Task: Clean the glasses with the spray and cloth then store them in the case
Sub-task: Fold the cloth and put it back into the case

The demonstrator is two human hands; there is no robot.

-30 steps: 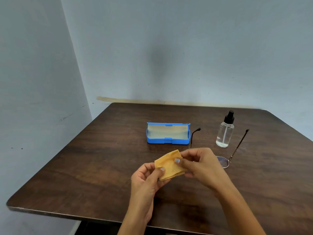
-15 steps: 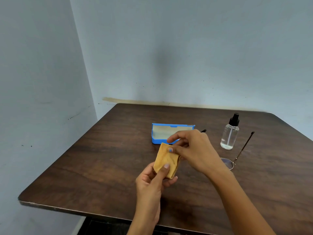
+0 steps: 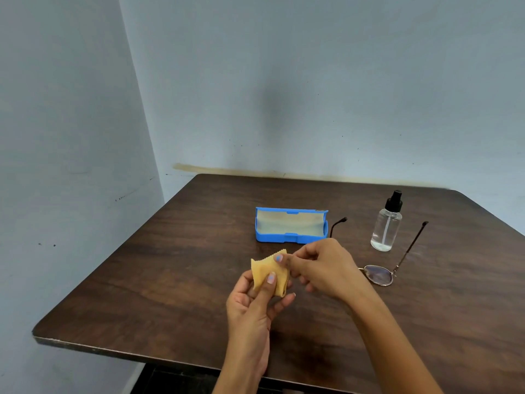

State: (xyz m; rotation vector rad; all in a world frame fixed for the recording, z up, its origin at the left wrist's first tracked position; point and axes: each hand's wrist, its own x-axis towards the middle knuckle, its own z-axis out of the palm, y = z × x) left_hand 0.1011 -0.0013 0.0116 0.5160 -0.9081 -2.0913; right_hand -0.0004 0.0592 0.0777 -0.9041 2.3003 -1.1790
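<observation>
Dark wooden table (image 3: pixel 176 280) against pale blue walls (image 3: pixel 312 81).

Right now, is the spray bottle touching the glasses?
Apart. The head view shows bare table between the spray bottle and the glasses; their far arm passes to the bottle's right with a clear gap.

The right hand (image 3: pixel 321 268) hides the glasses' (image 3: pixel 379 274) left lens.
</observation>
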